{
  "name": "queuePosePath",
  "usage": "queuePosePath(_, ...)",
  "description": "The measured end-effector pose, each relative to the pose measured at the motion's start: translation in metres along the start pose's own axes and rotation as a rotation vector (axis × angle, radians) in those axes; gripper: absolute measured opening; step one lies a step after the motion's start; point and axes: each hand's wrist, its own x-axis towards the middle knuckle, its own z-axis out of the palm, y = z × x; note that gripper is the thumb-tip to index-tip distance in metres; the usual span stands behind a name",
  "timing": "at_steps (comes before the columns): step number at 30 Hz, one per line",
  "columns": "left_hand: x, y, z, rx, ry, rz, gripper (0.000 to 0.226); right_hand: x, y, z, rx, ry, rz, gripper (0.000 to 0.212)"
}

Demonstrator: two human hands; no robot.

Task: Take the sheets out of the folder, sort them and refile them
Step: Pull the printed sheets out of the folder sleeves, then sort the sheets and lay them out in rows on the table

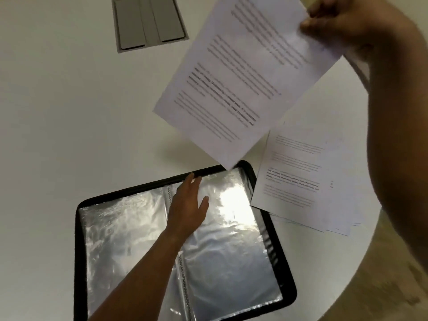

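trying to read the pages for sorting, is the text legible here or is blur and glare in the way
Head view: the raised sheet in the right hand is motion-blurred, its lines smeared; the stack on the table is sharper but too small to read; glare whitens the folder sleeve beside the left hand.

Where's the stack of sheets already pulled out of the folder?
In the head view, the stack of sheets lies on the white table at the right, just beside the open folder, its left corner overlapping the folder's right edge.

Printed sheet (245, 72) aloft, apparently pinched; folder (266, 230) open.
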Motion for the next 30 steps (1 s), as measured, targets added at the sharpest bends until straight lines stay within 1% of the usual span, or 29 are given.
queuePosePath(2, -0.003, -0.001, 0.009, 0.072, -0.056, 0.007, 0.065, -0.003, 0.031, -0.012, 0.019, -0.065, 0.051, 0.012)
queuePosePath(3, -0.004, -0.002, 0.014, 0.119, -0.087, 0.016, 0.069, -0.002, 0.048, -0.016, 0.033, -0.106, 0.084, 0.01)
queuePosePath(6, -0.007, 0.0, 0.025, 0.246, -0.162, 0.03, 0.079, -0.005, 0.097, -0.019, 0.034, -0.237, 0.183, 0.01)
queuePosePath(9, -0.011, 0.004, 0.032, 0.309, -0.193, 0.014, 0.078, -0.01, 0.143, -0.007, 0.054, -0.365, 0.291, 0.013)
queuePosePath(12, -0.012, 0.004, 0.034, 0.333, -0.188, 0.015, 0.079, -0.013, 0.179, 0.01, -0.054, -0.448, 0.348, 0.007)
queuePosePath(15, -0.011, 0.002, 0.037, 0.341, -0.181, 0.003, 0.081, -0.014, 0.207, 0.028, -0.204, -0.524, 0.373, 0.012)
queuePosePath(17, -0.011, 0.002, 0.039, 0.366, -0.185, -0.008, 0.081, -0.013, 0.223, 0.038, -0.262, -0.541, 0.379, 0.013)
queuePosePath(19, -0.011, 0.001, 0.04, 0.383, -0.185, -0.017, 0.081, -0.011, 0.237, 0.047, -0.298, -0.532, 0.377, 0.01)
queuePosePath(21, -0.01, 0.0, 0.04, 0.382, -0.195, -0.03, 0.081, -0.009, 0.248, 0.056, -0.324, -0.503, 0.361, 0.011)
queuePosePath(24, -0.01, 0.003, 0.041, 0.383, -0.175, -0.023, 0.081, -0.006, 0.262, 0.07, -0.272, -0.368, 0.376, 0.025)
queuePosePath(25, -0.009, 0.006, 0.041, 0.379, -0.159, -0.03, 0.081, -0.007, 0.265, 0.073, -0.225, -0.303, 0.402, 0.033)
queuePosePath(27, -0.008, 0.017, 0.043, 0.355, -0.123, -0.038, 0.079, -0.015, 0.27, 0.079, -0.133, -0.121, 0.443, 0.047)
queuePosePath(28, -0.006, 0.026, 0.045, 0.327, -0.107, -0.029, 0.079, -0.022, 0.272, 0.081, -0.09, -0.016, 0.459, 0.049)
queuePosePath(30, 0.002, 0.051, 0.05, 0.217, -0.091, 0.002, 0.076, -0.044, 0.276, 0.082, -0.036, 0.182, 0.517, 0.046)
